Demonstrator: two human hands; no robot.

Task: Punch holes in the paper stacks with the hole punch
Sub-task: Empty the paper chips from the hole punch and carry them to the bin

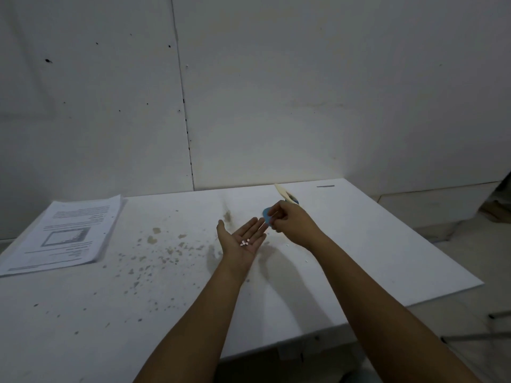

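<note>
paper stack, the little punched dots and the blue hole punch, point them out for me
paper stack (66, 233), head view, middle of top sheet
punched dots (245, 242), head view, cluster in open left palm
hole punch (266, 214), head view, blue edge

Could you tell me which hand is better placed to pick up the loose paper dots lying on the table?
Probably the right hand. It hovers with fingers pinched just above the stray dots, beside the blue hole punch. The left hand lies palm up, cupping collected paper dots, so it serves better as the tray.
</note>
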